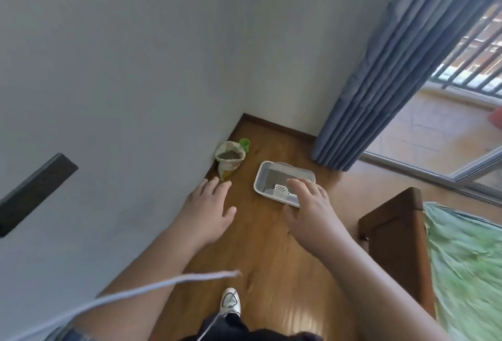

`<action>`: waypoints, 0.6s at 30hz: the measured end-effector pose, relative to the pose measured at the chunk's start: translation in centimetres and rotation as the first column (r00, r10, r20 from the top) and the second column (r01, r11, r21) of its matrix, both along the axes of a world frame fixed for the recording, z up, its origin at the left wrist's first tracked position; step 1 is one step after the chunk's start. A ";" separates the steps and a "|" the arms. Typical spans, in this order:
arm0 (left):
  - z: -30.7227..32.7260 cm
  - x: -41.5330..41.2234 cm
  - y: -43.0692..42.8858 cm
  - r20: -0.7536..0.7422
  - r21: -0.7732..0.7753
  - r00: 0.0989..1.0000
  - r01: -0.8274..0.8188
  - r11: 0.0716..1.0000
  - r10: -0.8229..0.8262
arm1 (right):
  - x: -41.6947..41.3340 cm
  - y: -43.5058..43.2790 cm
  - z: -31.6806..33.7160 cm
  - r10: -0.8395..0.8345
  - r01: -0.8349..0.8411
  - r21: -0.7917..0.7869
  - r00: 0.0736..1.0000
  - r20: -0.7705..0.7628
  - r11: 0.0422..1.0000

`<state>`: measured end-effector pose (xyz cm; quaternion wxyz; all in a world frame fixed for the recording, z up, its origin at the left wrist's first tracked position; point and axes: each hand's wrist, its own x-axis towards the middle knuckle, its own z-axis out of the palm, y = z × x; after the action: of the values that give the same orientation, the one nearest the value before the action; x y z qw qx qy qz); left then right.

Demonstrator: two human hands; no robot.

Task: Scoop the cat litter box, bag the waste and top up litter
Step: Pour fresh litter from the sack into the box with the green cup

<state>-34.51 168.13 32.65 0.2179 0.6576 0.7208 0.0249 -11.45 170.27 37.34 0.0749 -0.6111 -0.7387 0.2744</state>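
A white litter box [260, 177] with grey litter sits on the wood floor near the room's corner. A white slotted scoop [282, 190] lies in its near end. An open bag of litter [229, 160] leans against the wall to the left, with a green cup [245, 144] behind it. My left hand [210, 206] is stretched forward, fingers apart, holding nothing, its fingertips in line with the bag's lower end. My right hand [311, 205] is also spread and empty, and it overlaps the near right corner of the box in view.
A blue curtain [380, 91] hangs right of the box beside an open sliding door [461, 175] to a balcony. A brown wooden bed frame [394, 237] with a green cover stands at the right. A dark shelf [35, 191] juts from the left wall. My white shoe [230, 301] is below.
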 end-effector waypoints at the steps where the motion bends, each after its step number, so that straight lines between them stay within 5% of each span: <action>1: 0.0 -0.7 1.9 0.000 -0.004 1.000 0.013 1.000 -0.013 | -0.7 1.7 0.0 -0.007 0.007 -0.009 1.000 0.004 1.000; 18: -5.8 -5.0 33.0 0.026 -0.177 0.996 -0.079 0.981 0.085 | -6.2 35.9 -8.2 0.078 -0.083 -0.188 0.996 -0.038 0.979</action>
<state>-39.49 201.13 26.86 0.2857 0.6050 0.7429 -0.0190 -17.67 206.22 29.13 0.0166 -0.5808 -0.7321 0.3554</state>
